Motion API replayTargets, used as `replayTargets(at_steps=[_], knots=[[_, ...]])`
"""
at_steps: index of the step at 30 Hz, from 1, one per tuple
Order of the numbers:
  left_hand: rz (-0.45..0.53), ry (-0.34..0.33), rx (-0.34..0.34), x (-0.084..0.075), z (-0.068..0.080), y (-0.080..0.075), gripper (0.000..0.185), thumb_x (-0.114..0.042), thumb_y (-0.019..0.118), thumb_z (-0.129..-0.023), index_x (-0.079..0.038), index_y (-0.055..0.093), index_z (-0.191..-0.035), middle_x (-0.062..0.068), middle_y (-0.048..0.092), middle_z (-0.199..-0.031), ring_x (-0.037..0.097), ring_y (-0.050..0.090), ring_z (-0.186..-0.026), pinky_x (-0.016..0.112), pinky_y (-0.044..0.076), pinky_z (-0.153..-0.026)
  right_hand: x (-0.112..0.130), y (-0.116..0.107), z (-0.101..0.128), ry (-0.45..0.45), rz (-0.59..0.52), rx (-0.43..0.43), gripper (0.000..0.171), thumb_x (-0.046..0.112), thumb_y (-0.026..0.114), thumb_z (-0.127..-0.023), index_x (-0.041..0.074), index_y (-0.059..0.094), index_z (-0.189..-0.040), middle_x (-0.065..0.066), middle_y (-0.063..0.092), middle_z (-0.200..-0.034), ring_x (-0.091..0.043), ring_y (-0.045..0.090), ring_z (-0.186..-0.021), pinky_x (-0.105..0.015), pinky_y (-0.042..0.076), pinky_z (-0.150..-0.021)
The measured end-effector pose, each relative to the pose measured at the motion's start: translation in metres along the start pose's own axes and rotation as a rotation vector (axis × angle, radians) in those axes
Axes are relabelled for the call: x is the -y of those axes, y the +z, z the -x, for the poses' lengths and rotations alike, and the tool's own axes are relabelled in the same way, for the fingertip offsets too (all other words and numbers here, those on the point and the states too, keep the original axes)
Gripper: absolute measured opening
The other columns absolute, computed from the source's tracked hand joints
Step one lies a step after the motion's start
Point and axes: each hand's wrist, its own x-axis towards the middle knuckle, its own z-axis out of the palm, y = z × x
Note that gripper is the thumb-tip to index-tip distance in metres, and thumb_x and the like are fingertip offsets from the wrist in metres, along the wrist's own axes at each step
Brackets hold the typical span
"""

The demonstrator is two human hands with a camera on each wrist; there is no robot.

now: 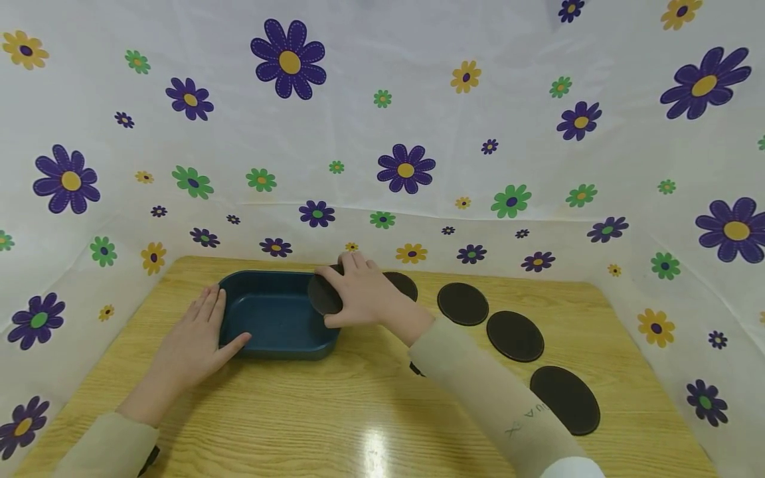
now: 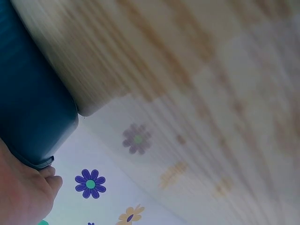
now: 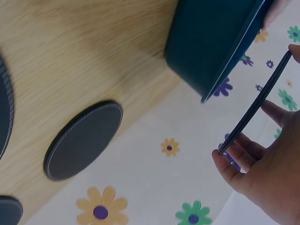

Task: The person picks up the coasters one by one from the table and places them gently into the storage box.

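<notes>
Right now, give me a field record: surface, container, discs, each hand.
surface: light wooden table, flowered white cloth behind and at the sides
container: dark blue rectangular plastic tray, upright on the table
held disc: round black coaster, tilted over the tray's right end
loose discs: black coasters lying flat to the right of the tray
left hand: fingers straight, touching the tray's left side
right hand: pinches the held coaster by its edges

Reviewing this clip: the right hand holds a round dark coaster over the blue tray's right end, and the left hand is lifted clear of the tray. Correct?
Not quite. The left hand rests against the blue tray, fingers on its left side, as the head view shows. The right hand does hold the round dark coaster there.
</notes>
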Motion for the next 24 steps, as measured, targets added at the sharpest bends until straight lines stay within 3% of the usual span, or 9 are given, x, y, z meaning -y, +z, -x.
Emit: replayTargets(at_steps=[13,24], knots=[[0.004,0.004,-0.012,0.001,0.0,0.001,0.105,-0.064,0.056,-0.103,0.016,0.022,-0.162,0.037,0.019,-0.171,0.053,0.022,-0.16,0.064,0.027,-0.13,0.032,0.02,-0.03,-0.063,0.065,0.033,0.086,0.068,0.065,-0.089,0.035,0.038,-0.164,-0.013,0.045,-0.152,-0.026,0.045,-0.135,-0.04,0.05,-0.11],[0.012,0.004,-0.018,0.0,0.001,0.002,0.105,-0.065,0.054,-0.103,0.016,0.021,-0.162,0.036,0.019,-0.171,0.052,0.021,-0.161,0.064,0.025,-0.13,0.046,0.034,-0.038,-0.1,0.099,0.08,0.083,0.067,0.063,-0.093,0.035,0.037,-0.165,-0.012,0.044,-0.16,-0.028,0.045,-0.146,-0.042,0.048,-0.117]])
